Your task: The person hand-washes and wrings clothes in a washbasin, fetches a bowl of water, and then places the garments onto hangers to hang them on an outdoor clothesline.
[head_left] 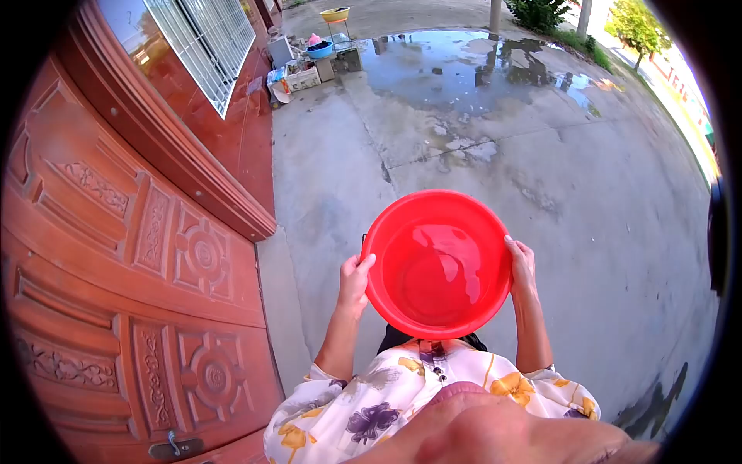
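A round red plastic basin (421,286) is held level in front of my body, with light glinting off what looks like water inside. My left hand (355,280) grips its left rim, thumb over the edge. On the opposite side my right hand (522,264) holds the right rim the same way. The fingers under the rim are hidden on both sides. A small dark piece, perhaps a handle or something in the left hand, shows beside the left rim; I cannot tell which.
A carved reddish-brown door (154,309) stands along my left, below a barred window (209,42). Ahead, a puddle (440,73) spreads over the concrete ground (603,232). Near the wall are a blue basin (319,51), boxes (301,79) and a yellow basin (335,14) on a stand.
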Motion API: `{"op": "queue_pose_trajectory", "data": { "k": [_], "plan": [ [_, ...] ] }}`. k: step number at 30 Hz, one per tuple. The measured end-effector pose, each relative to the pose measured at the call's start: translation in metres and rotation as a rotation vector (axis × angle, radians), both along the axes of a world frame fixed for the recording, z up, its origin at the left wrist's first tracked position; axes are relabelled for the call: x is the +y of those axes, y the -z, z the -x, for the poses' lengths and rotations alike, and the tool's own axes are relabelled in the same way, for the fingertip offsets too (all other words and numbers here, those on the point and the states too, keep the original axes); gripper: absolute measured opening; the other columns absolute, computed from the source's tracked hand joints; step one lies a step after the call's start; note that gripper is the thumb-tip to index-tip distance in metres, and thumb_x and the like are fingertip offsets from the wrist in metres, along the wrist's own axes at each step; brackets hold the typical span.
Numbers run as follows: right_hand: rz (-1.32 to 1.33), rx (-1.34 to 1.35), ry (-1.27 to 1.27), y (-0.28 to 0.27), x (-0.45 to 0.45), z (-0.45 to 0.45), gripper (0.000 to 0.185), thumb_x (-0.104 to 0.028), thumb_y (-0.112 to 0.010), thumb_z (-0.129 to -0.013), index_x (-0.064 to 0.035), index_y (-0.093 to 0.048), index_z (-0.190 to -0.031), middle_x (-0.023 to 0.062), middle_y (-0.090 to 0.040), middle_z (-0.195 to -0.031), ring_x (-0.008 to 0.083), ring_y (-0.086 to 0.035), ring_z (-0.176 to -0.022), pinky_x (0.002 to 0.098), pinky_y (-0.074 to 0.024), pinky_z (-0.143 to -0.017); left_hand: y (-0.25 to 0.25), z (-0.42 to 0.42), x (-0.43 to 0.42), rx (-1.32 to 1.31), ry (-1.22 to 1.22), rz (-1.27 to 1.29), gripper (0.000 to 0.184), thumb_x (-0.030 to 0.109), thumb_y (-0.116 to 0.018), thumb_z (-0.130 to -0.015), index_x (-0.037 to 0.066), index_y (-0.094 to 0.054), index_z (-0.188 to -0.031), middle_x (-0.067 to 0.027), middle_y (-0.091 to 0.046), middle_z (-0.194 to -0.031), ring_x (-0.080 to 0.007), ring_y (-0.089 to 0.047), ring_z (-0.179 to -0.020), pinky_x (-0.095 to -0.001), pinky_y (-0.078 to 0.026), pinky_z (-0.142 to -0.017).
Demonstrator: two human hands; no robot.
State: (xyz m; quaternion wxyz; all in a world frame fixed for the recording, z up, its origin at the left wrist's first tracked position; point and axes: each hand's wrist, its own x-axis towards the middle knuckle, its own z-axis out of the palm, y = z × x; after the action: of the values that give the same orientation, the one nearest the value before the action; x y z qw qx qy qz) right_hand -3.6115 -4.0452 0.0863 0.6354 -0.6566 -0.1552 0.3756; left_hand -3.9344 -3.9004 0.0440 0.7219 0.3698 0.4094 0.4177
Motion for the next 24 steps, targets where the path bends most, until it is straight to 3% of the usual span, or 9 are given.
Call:
{"op": "queue_pose_trajectory", "data": {
  "k": [2,5,9,20,24],
  "plan": [
    [0.006,-0.004,0.005,0.020,0.074,-0.032,0.029,-0.029,-0.061,-0.094,-0.0003,-0.064,-0.092,0.0060,-0.065,-0.084,0.0112,-0.060,-0.073,0.0264,-0.0498,-0.066,0.024,-0.031,0.079,0.043,0.000,-0.021,0.017,0.013,-0.062,-0.094,-0.002,-0.063,-0.102,-0.0113,-0.069,-0.099,-0.0167,-0.068,-0.087,-0.0315,-0.055,-0.080],
    [-0.009,0.022,0.020,0.006,0.176,-0.064,0.028,-0.028,-0.061,-0.094,-0.0002,-0.064,-0.092,0.0059,-0.066,-0.085,0.0114,-0.061,-0.074,0.0262,-0.0498,-0.067,0.005,-0.072,0.188,-0.002,0.042,-0.024,0.017,0.013,-0.062,-0.094,-0.003,-0.063,-0.101,-0.0114,-0.069,-0.099,-0.0168,-0.067,-0.087,-0.0317,-0.055,-0.080],
    [-0.041,0.038,0.081,0.034,0.324,-0.123,0.029,-0.028,-0.062,-0.094,0.0012,-0.065,-0.091,0.0059,-0.066,-0.083,0.0114,-0.061,-0.072,0.0264,-0.0489,-0.066,0.014,-0.135,0.346,0.042,0.042,-0.038,0.015,0.012,-0.062,-0.093,-0.002,-0.063,-0.099,-0.0108,-0.069,-0.098,-0.0166,-0.067,-0.086,-0.0314,-0.055,-0.079],
    [-0.136,0.103,-0.060,0.041,0.742,-0.305,0.027,-0.025,-0.060,-0.094,0.0017,-0.065,-0.096,0.0071,-0.067,-0.088,0.0121,-0.062,-0.074,0.0269,-0.0492,-0.067,0.023,-0.300,0.737,0.050,-0.043,0.006,0.014,0.011,-0.062,-0.093,-0.002,-0.062,-0.097,-0.0108,-0.067,-0.095,-0.0158,-0.066,-0.083,-0.0308,-0.054,-0.077],
    [-0.091,0.077,-0.003,0.045,0.912,-0.363,0.025,-0.023,-0.060,-0.094,0.0016,-0.065,-0.096,0.0073,-0.067,-0.088,0.0133,-0.063,-0.077,0.0275,-0.0504,-0.069,0.017,-0.372,0.922,0.019,-0.078,-0.069,0.015,0.011,-0.061,-0.093,-0.003,-0.061,-0.097,-0.0107,-0.067,-0.092,-0.0157,-0.065,-0.080,-0.0303,-0.054,-0.073]
  ]
}}
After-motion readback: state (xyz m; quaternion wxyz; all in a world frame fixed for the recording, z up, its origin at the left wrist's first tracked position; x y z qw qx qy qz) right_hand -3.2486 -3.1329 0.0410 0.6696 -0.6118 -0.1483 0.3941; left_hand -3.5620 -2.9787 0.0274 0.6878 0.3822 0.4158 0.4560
